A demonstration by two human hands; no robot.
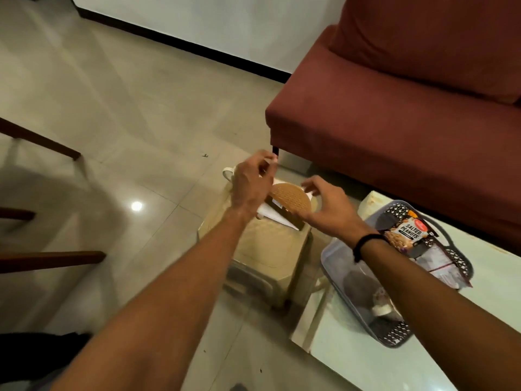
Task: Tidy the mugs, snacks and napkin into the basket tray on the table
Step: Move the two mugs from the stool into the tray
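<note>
Both hands [251, 184] [327, 207] over a stool's [267, 249] white napkin [270, 214].

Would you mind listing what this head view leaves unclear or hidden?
- White mug: only its handle and rim show; the left hand covers the rest.
- Napkin: mostly under the round woven mat and both hands; whether the right hand grips anything is unclear.
- Basket tray: motion blur and the right forearm obscure the dark object inside, below the salted peanuts packet.
</note>
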